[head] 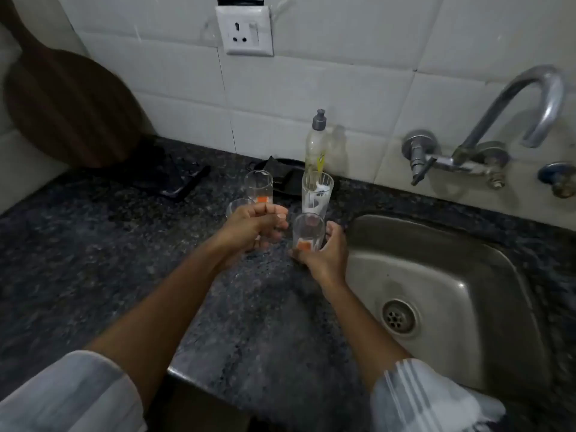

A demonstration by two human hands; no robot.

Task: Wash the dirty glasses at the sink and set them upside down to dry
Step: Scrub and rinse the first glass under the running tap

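Several clear glasses stand upright on the dark granite counter left of the steel sink (486, 266). My right hand (327, 254) grips a small glass with an orange mark (307, 233) by its lower part. My left hand (255, 227) is curled around another small glass (238, 207), whose rim shows at the hand's left side. Behind them stand a glass with an orange mark (259, 187) and a taller frosted glass (317, 194) with white residue inside.
A dish soap bottle (316, 145) stands against the tiled wall behind the glasses. The tap (511, 120) curves over the sink at the right. A dark flat object (184, 185), a black dish (280, 173) and a round wooden board (68, 107) lie at the back left.
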